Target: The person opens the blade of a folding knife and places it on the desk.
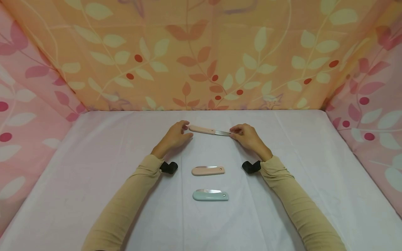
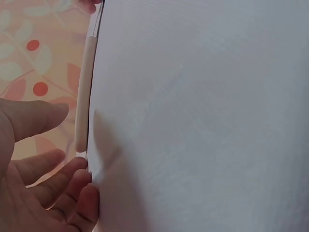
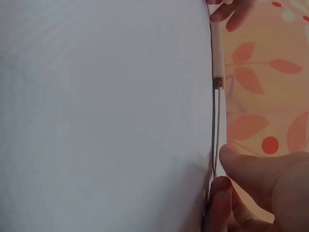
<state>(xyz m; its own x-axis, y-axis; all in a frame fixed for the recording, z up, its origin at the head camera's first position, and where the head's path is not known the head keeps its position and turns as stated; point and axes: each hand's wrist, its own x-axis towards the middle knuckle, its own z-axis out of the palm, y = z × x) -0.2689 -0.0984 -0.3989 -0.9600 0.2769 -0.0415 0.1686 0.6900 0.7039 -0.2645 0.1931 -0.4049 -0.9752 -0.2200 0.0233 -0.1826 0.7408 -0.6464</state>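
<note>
An unfolded knife with a pale pink handle (image 1: 202,130) and a thin steel blade (image 1: 222,132) lies across the white cloth between my hands. My right hand (image 1: 233,132) pinches the blade tip between thumb and finger; the right wrist view shows the blade (image 3: 216,125) running into that pinch (image 3: 224,166). My left hand (image 1: 185,130) sits at the handle's free end with loosely curved fingers. In the left wrist view the handle (image 2: 84,87) ends just above my fingertips (image 2: 72,169), and the thumb stays apart from it.
Two folded knives lie nearer to me, one pink (image 1: 208,170), one pale green (image 1: 210,195) below it. The white tablecloth (image 1: 298,167) is walled by leaf-patterned fabric at the back (image 1: 201,52) and on both sides.
</note>
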